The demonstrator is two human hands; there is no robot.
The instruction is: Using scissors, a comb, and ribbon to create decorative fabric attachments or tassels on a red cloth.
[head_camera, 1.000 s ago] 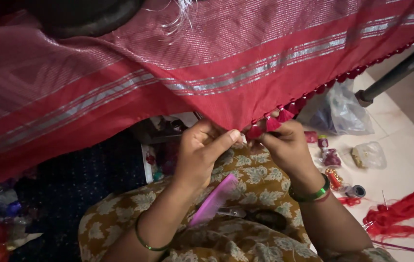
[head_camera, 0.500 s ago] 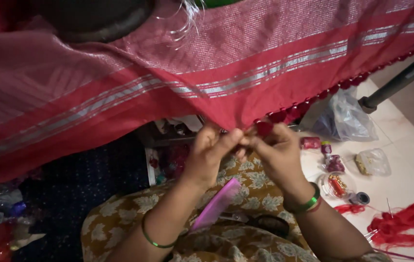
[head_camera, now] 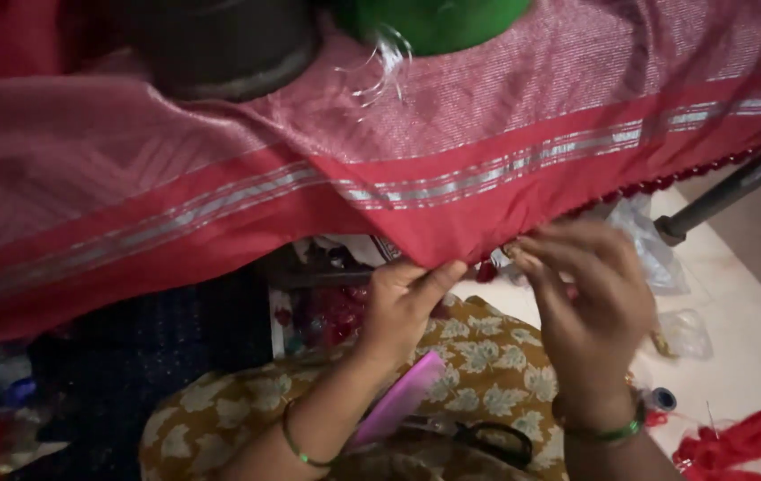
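A red and pink cloth (head_camera: 452, 151) with silver stripes hangs across the upper view, its lower edge trimmed with small red tassels (head_camera: 666, 183). My left hand (head_camera: 403, 303) pinches the cloth's lowest edge between thumb and fingers. My right hand (head_camera: 590, 307) is raised just right of it, fingers curled at the hem; whether it grips a thread is hidden. A pink comb (head_camera: 398, 399) and black scissors (head_camera: 487, 438) lie on my lap, which is covered in yellow floral fabric (head_camera: 478, 365).
Red thread bundles (head_camera: 755, 436) lie on the white floor at the lower right, with clear plastic bags (head_camera: 688, 331) and a small spool (head_camera: 663, 398). A dark metal leg (head_camera: 728, 191) stands at the right. Clutter and dark cloth (head_camera: 131, 365) fill the left.
The view has tilted up, so the cloth fills more of it. My right hand has lifted and drawn slightly away from my left, which still pinches the hem.
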